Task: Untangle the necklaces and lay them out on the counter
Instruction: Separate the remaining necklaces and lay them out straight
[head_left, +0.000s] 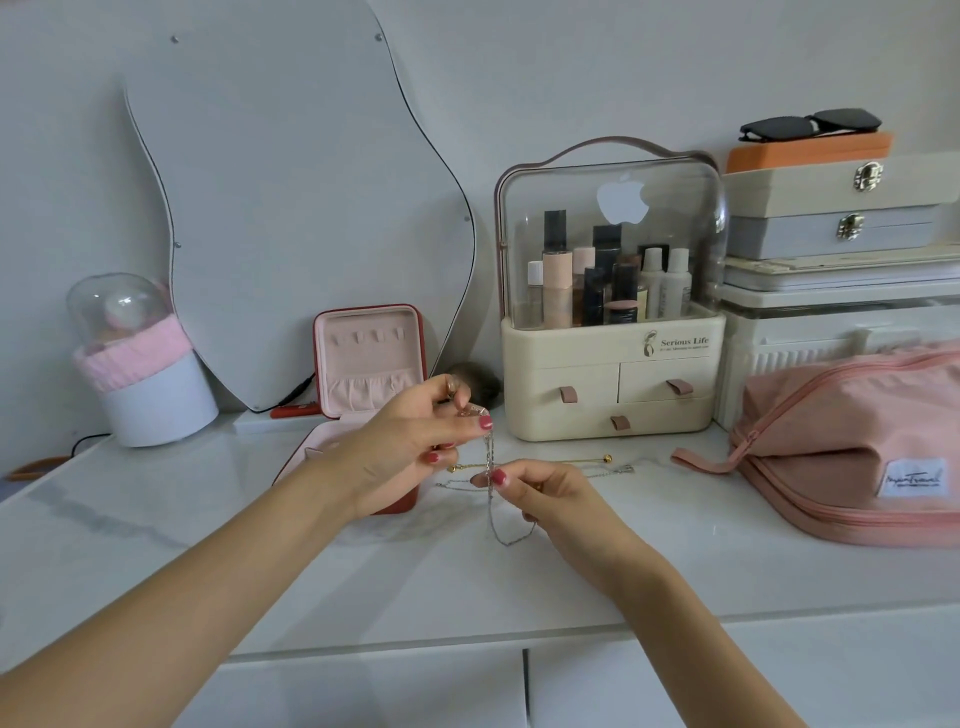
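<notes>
Two hands on one silver chain (488, 467) right now, held up just above the counter (363, 571). My left hand (415, 436) has its grip pinched on the top end near the pendant, higher up, palm turned toward me. My right hand (540, 493) sits lower with thumb and forefinger closed on the same chain, a loop dangling below it. A gold chain (550, 461) and another silver one (613, 472) lie on the counter just behind, past the open jewelry box (363, 374). My worry: if I pull the hands apart too hard, any knot between them tightens or a link snaps. That dangling loop could also catch the chains lying behind if I lower it carelessly.
</notes>
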